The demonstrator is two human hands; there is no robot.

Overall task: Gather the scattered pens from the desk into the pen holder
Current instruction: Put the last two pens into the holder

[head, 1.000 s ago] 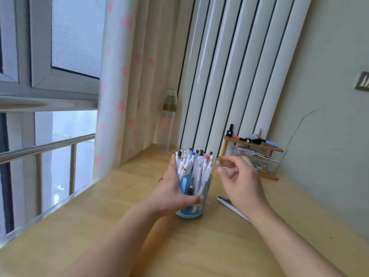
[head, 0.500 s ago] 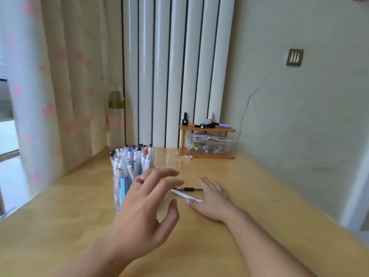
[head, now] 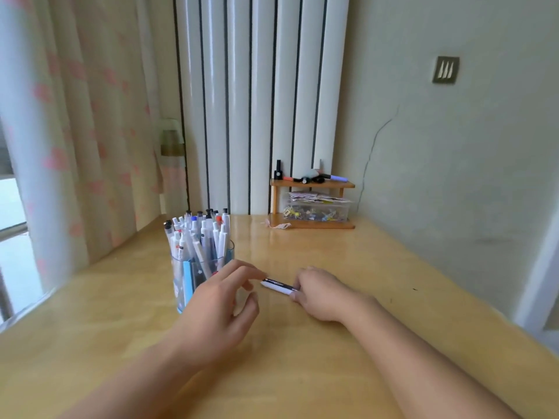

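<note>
A clear blue-tinted pen holder (head: 181,285) stands on the wooden desk (head: 317,373), packed with several white pens (head: 199,234) standing upright. Just right of it, a white pen and a black pen (head: 276,285) lie side by side on the desk. My right hand (head: 323,294) has its fingers curled over their right ends and grips them. My left hand (head: 217,309) hovers in front of the holder, fingers apart, with its fingertips touching the left ends of the two pens.
A small wooden shelf (head: 311,184) stands at the back against the radiator, with markers on top and a clear box of clips (head: 316,211) underneath. A curtain (head: 75,131) hangs on the left. The wall runs along the desk's right side.
My left hand let go of the holder and moved right to the pens. My right hand went down onto the desk and closed on the two pens. The view swung right.
</note>
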